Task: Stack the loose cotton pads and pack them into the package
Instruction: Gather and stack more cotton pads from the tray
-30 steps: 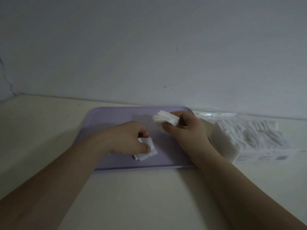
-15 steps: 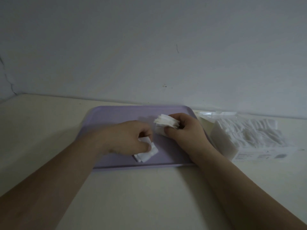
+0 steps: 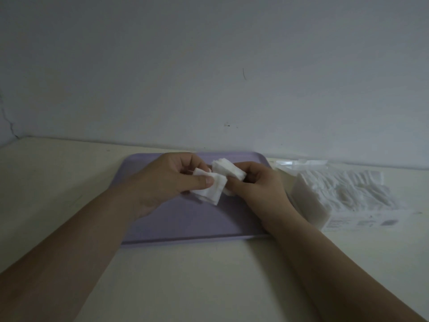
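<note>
Over the lilac tray my left hand pinches a few white square cotton pads between thumb and fingers. My right hand grips a thicker stack of cotton pads, fanned a little at its top. The two bunches touch at the middle of the tray, both lifted off its surface. The clear plastic package, lying on its side to the right of the tray, is filled with rows of white pads.
The tray lies on a cream tabletop that meets a pale wall just behind it. The package's open flap lies against the wall edge. Both forearms reach in from the bottom corners.
My left hand has lifted its pads off the tray and carried them up and right until they meet the stack in my right hand.
</note>
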Available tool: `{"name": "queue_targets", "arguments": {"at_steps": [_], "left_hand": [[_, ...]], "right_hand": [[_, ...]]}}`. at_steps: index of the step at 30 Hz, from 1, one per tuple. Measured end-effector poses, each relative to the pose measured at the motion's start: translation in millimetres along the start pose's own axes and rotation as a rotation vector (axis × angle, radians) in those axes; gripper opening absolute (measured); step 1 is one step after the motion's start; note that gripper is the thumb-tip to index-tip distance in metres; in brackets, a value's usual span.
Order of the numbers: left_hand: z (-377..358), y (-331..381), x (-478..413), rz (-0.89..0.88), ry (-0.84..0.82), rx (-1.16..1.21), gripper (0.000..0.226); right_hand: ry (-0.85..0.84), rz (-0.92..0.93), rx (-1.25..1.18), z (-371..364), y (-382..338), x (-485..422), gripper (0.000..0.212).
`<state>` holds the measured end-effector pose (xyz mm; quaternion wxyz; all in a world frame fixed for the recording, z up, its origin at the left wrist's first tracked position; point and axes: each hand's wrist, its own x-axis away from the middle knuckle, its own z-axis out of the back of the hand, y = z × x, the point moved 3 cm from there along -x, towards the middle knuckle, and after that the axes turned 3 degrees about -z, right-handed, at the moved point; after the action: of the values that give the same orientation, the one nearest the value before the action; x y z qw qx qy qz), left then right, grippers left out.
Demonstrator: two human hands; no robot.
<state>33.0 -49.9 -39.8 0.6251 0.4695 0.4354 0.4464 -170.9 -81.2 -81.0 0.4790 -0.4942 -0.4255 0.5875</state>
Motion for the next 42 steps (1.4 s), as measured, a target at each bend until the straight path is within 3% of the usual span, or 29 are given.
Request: {"name": "queue_targets", "arguments": {"at_steps": [8, 13, 16, 20, 24, 26, 30, 34, 42], "left_hand": [[1, -6, -2, 0.018, 0.131, 0.002, 0.007], [5, -10, -3, -0.086, 0.141, -0.423, 0.012], [2, -7, -2, -0.146, 0.128, -0.538, 0.015], [-3, -2, -3, -0.162, 0.144, -0.458, 0.014], [-6, 3, -3, -0.174, 0.146, -0.025, 0.015], [-11, 4, -2, -0.183, 0.094, 0.079, 0.011], [-13, -6, -1, -0.177, 0.103, 0.001, 0.017], [-10, -9, -2, -0.167, 0.198, -0.01, 0.019], [-8, -14, -2, -0.179, 0.198, -0.085, 0.019]], "right_hand": [[0.03, -0.02, 0.018, 1, -2, 2, 0.012], [0.186, 0.006, 0.018, 8, -3, 2, 0.013], [0.179, -0.012, 0.014, 8, -3, 2, 0.011], [0.168, -0.014, 0.005, 7, -3, 2, 0.01], [0.131, -0.013, -0.048, 9, -6, 4, 0.012], [0.041, -0.02, -0.113, 4, -10, 7, 0.014], [-0.118, -0.007, -0.149, -7, -11, 9, 0.024], [-0.151, -0.005, -0.226, -8, -11, 8, 0.017], [-0.286, -0.071, -0.256, -9, -12, 10, 0.016]]}}
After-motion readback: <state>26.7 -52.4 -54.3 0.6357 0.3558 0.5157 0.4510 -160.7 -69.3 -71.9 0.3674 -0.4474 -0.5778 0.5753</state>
